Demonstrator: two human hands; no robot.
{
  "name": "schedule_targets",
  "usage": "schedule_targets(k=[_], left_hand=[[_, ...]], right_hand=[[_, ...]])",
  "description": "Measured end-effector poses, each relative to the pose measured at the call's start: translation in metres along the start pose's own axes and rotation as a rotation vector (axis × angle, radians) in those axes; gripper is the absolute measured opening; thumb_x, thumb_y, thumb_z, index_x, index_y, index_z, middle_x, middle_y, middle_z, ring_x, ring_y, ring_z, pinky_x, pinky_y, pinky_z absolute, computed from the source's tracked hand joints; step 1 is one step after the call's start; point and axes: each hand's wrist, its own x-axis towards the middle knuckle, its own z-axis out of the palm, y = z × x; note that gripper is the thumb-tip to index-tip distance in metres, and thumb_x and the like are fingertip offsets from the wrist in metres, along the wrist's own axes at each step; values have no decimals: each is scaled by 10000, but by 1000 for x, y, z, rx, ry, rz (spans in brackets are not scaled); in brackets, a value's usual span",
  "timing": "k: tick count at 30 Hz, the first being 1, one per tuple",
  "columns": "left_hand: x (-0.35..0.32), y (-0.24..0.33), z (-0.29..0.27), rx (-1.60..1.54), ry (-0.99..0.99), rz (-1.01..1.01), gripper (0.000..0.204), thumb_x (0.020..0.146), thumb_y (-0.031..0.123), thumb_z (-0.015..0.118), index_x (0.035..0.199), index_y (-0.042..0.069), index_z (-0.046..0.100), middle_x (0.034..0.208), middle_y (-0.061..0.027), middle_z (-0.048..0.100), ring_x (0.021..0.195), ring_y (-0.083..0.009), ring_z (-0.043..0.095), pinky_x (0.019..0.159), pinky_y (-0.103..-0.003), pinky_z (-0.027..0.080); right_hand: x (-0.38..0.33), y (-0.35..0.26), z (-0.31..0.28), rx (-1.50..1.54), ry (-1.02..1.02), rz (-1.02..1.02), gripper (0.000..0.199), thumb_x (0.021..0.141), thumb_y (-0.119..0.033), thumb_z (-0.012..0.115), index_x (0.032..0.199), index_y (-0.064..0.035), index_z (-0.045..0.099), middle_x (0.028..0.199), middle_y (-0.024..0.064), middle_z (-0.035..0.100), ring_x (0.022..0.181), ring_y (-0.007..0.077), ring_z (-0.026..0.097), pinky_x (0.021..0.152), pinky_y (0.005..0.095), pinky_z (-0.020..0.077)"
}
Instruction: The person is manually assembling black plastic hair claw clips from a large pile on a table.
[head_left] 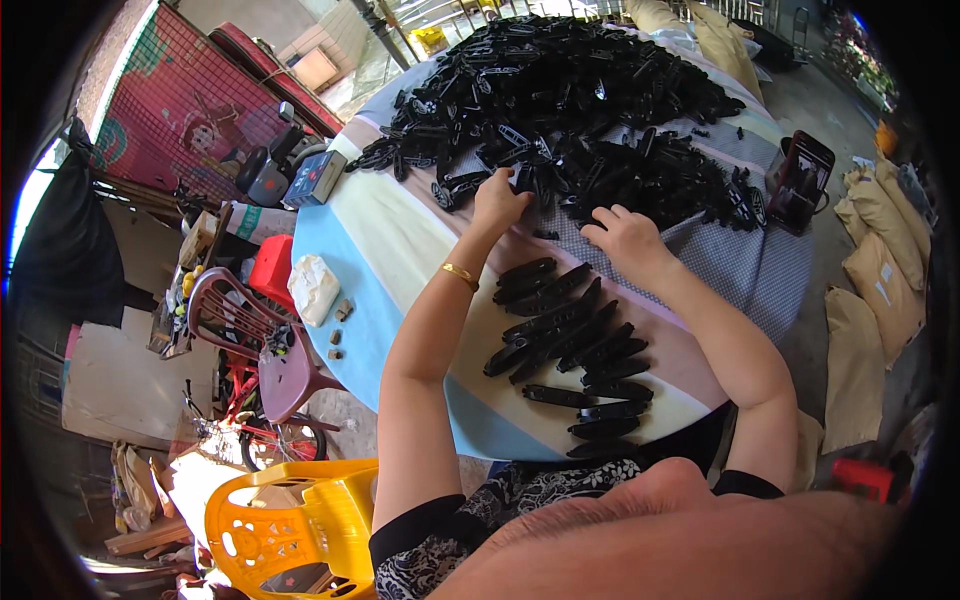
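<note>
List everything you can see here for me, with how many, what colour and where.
Loose plastic parts: too many to count, black, heaped on the far half of the table.
Sorted plastic parts: roughly twenty, black, laid in rows on the near part of the table.
Table: one, round, cloth in pale blue, cream and pink bands.
White bag: one, at the table's left edge.
Small box: one, blue-grey, on the table's far left.
Yellow chair: one, plastic, lower left.
Maroon chair: one, plastic, left of the table.
Tan sacks: several, on the floor at right.
Left hand: on the heap's edge, bracelet at the wrist.
Right hand: resting by the heap.
</note>
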Motion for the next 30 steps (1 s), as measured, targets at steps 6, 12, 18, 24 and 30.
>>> schedule_targets(k=[6,12,18,24,30], left_hand=[[-33,11,-24,-1115,-316,-208,522,742,-77,566,1223,29,393,1004,-168,580,782,-292,637,721,-369,562],[-81,51,-29,-1530,-697,-315,342,805,-60,540,1112,33,423,1042,-189,573,899,-336,634,818,-386,538],[-88,59,-25,-1523,-651,-232,299,815,-31,567,1077,26,433,1018,-184,582,886,-314,641,810,-363,541],[-91,59,-21,-1437,-650,-175,265,835,-5,577,1080,9,475,1028,-156,589,929,-272,632,830,-356,531],[-92,62,-22,-1396,-623,-178,239,840,-8,577,1064,1,495,1007,-140,597,911,-248,636,832,-334,529]], right_hand=[[7,-5,-12,261,359,73,136,761,-78,600,895,-60,594,748,87,608,674,244,609,576,332,492],[6,-17,-30,712,480,287,174,730,48,615,896,-2,628,783,104,643,673,173,638,591,260,510],[6,-22,-43,738,533,248,154,692,80,646,819,-7,652,816,94,653,711,179,630,619,249,511],[9,-21,-45,530,496,-16,214,635,79,652,821,-27,665,827,89,651,746,242,607,655,296,517],[8,-21,-49,403,456,-58,200,639,51,652,827,-15,665,833,86,649,760,239,602,638,306,520]])
